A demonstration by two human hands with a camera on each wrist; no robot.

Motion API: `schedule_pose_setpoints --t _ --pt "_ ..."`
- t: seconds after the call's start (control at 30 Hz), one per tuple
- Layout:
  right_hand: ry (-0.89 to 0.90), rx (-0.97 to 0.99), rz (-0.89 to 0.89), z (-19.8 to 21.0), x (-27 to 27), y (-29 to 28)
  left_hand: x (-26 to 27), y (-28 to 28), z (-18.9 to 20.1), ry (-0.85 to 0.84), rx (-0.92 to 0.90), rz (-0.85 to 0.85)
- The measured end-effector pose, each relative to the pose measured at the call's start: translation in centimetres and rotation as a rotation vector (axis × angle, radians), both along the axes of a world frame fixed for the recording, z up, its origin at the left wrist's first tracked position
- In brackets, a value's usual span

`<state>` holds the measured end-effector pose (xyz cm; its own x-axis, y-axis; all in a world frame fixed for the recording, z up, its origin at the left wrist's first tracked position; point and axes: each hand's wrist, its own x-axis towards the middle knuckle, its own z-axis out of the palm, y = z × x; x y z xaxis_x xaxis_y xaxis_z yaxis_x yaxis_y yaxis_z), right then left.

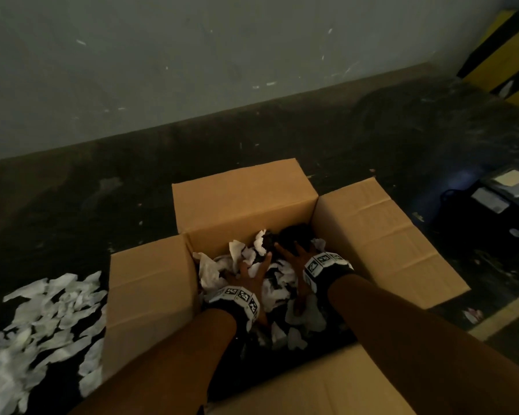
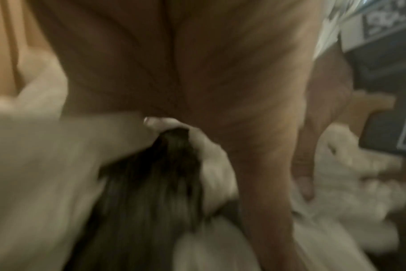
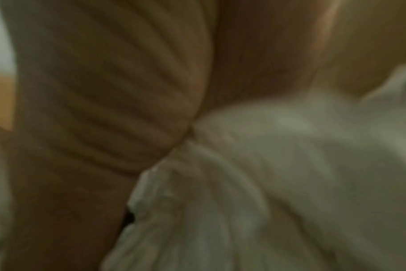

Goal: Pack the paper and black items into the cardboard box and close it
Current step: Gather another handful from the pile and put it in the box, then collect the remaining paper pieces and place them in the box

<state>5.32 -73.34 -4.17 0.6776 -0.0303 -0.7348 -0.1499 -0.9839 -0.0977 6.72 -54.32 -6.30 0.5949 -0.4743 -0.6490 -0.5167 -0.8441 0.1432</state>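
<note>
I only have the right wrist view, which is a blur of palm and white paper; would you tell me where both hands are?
Observer: Both are inside the open cardboard box, the left hand and right hand spread flat on the white paper.
Operator: Thank you. Are the flaps closed at all?
Observer: No, all four stand open.
Operator: Is any paper outside the box?
Observer: Yes, a heap of loose paper lies on the floor beside its left flap.
</note>
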Motion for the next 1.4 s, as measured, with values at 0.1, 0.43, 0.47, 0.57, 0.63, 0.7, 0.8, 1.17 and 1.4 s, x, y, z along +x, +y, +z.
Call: schedule_pose_setpoints --t 0.1,0.43,0.47,0.57,0.63,0.7,0.8,1.17,1.4 --pt "-0.049 0.012 -0.002 3.1 -0.7 0.2 1.2 1.3 1.4 -0.015 -0.08 -0.056" --pt "-0.612 0.055 -0.113 10.5 -4.5 5.6 0.0 8.0 12.5 -0.271 -0.656 0.069" --pt "-0.647 0.066 -0.101 11.2 -5.1 7.1 -0.5 9.5 12.9 -0.329 -0.719 0.071" --pt "-0.776 0.113 -0.054 12.6 -6.4 12.4 -2.2 14.7 13.3 -0.423 -0.793 0.108" --pt "-0.845 0.157 -0.04 12.8 -6.9 16.4 -3.2 18.2 13.6 -0.456 -0.808 0.112" --pt "-0.885 0.203 -0.005 12.7 -7.3 20.6 -4.7 22.0 13.9 -0.439 -0.753 0.17" --pt "-0.92 0.267 0.047 12.5 -7.8 27.5 -7.2 28.7 12.9 -0.472 -0.79 0.264" --pt "-0.862 0.525 0.152 3.6 -13.7 48.9 -17.7 50.4 2.5 -0.494 -0.545 0.513" --pt "-0.619 0.18 -0.097 -6.0 -18.1 50.3 -21.1 58.1 -3.0 -0.306 -0.203 0.785"
